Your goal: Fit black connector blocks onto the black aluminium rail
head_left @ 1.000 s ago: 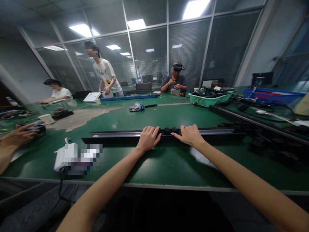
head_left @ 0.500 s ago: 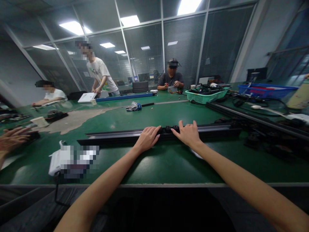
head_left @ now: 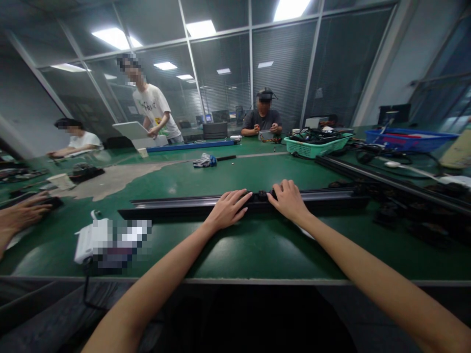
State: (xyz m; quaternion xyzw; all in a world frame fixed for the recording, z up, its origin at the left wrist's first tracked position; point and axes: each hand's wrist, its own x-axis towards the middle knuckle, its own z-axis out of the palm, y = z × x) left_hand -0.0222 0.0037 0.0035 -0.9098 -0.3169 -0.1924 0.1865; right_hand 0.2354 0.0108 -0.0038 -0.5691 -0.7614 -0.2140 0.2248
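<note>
Along the dark rail, running side to side, a small black part sat between your left hand and right hand, about equally near. Each grip curled loosely; I couldn't tell whether either held it.

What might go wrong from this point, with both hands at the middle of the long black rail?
The left hand and right hand sit close on either side of small black parts at the rail, so a fingertip could get pinched if those parts slide.

Both hands are near the middle while the rail's ends reach well past them, so an uneven push might swing it, perhaps toward the dark parts at its right end.
</note>
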